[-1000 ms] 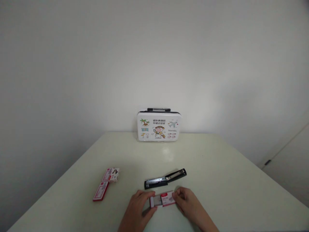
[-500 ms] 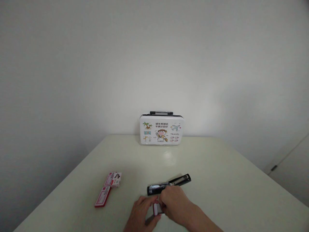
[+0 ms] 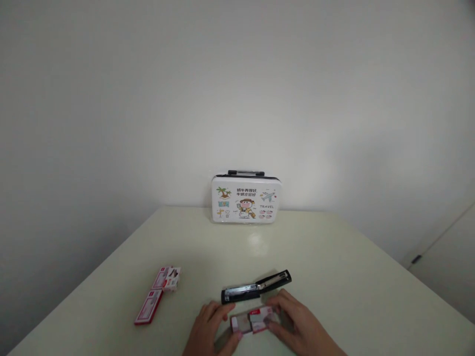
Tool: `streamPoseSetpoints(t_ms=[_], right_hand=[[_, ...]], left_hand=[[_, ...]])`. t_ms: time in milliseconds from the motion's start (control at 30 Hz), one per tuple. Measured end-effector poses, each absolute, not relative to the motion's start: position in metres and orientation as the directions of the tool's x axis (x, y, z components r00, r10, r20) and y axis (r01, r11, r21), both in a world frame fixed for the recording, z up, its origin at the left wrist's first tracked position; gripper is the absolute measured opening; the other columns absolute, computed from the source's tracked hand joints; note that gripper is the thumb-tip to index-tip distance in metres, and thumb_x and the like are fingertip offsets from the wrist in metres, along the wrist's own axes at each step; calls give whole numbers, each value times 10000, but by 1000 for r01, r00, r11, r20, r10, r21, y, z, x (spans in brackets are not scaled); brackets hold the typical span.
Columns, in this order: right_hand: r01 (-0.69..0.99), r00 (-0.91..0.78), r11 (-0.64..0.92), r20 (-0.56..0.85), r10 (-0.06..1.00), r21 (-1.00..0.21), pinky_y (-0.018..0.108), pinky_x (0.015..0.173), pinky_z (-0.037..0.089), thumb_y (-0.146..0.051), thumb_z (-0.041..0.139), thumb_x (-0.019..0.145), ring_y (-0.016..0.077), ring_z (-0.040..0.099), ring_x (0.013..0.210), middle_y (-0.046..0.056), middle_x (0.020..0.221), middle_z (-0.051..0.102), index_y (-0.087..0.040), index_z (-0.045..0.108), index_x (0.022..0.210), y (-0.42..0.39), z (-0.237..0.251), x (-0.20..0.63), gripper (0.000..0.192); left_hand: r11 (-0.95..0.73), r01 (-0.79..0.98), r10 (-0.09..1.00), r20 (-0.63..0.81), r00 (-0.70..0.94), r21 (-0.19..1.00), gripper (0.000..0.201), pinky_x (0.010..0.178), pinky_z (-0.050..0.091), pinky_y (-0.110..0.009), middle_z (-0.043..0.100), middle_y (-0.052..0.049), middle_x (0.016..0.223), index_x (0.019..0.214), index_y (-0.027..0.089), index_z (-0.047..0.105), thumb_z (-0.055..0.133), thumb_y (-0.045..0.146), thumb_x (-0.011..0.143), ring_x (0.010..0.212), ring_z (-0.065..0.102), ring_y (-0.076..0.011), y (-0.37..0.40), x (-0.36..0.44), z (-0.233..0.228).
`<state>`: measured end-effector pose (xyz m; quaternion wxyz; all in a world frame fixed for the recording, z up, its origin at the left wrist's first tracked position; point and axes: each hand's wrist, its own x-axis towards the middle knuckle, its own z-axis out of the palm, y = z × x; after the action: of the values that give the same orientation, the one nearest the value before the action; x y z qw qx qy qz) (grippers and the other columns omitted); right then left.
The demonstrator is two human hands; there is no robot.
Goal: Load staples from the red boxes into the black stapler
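Observation:
Near the table's front edge, my left hand (image 3: 210, 327) and my right hand (image 3: 297, 324) both hold a small red and white staple box (image 3: 253, 319), its inner tray slid partly out to the left. My left fingers pinch the tray end; my right fingers grip the sleeve end. Just beyond the box lies a black stapler (image 3: 256, 287), opened out flat, untouched by either hand.
A closed red staple box (image 3: 148, 306) and an opened one (image 3: 167, 279) lie at the left of the pale table (image 3: 334, 267). A white case with cartoon prints and a black handle (image 3: 245, 198) stands upright against the wall at the far edge.
My right hand reached over the box toward its left end half a second ago, then drew back to the right. The box's tray now shows slid out again.

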<state>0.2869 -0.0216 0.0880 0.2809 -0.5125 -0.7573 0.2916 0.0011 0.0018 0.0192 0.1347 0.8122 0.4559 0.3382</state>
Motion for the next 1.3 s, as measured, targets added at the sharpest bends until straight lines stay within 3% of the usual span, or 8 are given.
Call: streamPoseSetpoints(t_ms=[133, 233, 367, 533, 733, 1067, 1133, 1300], right_hand=[[640, -326, 270, 64, 943, -720, 235, 811, 457, -239, 712, 815, 185, 636, 944, 15, 1067, 648, -301, 710, 1162, -24, 82, 284, 353], [668, -312, 235, 21, 950, -706, 218, 742, 451, -234, 758, 766, 160, 636, 848, -5, 1023, 653, -292, 745, 1042, -23, 80, 273, 283], [688, -302, 240, 31, 953, -685, 226, 798, 461, -299, 834, 718, 191, 648, 932, 10, 1087, 664, -302, 728, 1171, -21, 80, 260, 465], [728, -326, 282, 46, 944, -626, 217, 755, 432, -206, 708, 834, 159, 654, 859, -15, 969, 667, -306, 778, 964, -11, 88, 242, 178], [733, -340, 370, 163, 926, -571, 223, 754, 410, -315, 569, 997, 155, 654, 843, -7, 917, 658, -318, 763, 1059, 14, 99, 227, 203], [722, -463, 470, 151, 873, -508, 225, 712, 383, -334, 600, 986, 156, 652, 800, -18, 863, 680, -349, 758, 1088, 29, 98, 226, 189], [752, -397, 428, 173, 901, -501, 237, 720, 383, -324, 637, 952, 169, 659, 819, -6, 911, 709, -320, 737, 1132, 26, 97, 227, 206], [807, -182, 246, 170, 969, -537, 271, 641, 335, -314, 567, 969, 173, 626, 710, 2, 774, 703, -253, 730, 906, 11, 89, 220, 184]], left_hand=[[-469, 694, 877, 382, 292, 546, 222, 897, 576, -380, 775, 1, 928, 1146, 320, 717, 632, 354, 944, 880, 725, -216, 0, 18, 18], [-442, 683, 893, 358, 273, 581, 240, 829, 560, -354, 777, -25, 933, 1147, 291, 715, 574, 363, 967, 881, 722, -227, -5, 34, 17], [-323, 681, 939, 314, 142, 658, 320, 803, 530, -341, 745, -44, 874, 1122, 259, 700, 416, 365, 1021, 823, 698, -214, -4, 32, 23], [-251, 787, 938, 343, 53, 564, 334, 930, 471, -427, 684, -63, 1148, 1208, 283, 670, 655, 384, 890, 1075, 616, -279, 23, 12, 41], [-313, 771, 948, 230, 219, 554, 263, 950, 394, -420, 679, 14, 1152, 1130, 384, 697, 713, 350, 870, 1109, 579, -251, 25, 15, 43], [-318, 756, 946, 245, 212, 572, 244, 932, 370, -410, 673, 24, 1122, 1103, 381, 694, 737, 349, 865, 1081, 567, -247, 18, 14, 45], [-317, 761, 946, 248, 209, 566, 240, 931, 372, -410, 673, 17, 1126, 1100, 370, 696, 735, 345, 865, 1085, 565, -250, 17, 15, 46], [-325, 773, 942, 258, 214, 544, 243, 930, 375, -403, 675, 18, 1123, 1104, 358, 694, 737, 342, 865, 1077, 568, -241, 15, 15, 46]])
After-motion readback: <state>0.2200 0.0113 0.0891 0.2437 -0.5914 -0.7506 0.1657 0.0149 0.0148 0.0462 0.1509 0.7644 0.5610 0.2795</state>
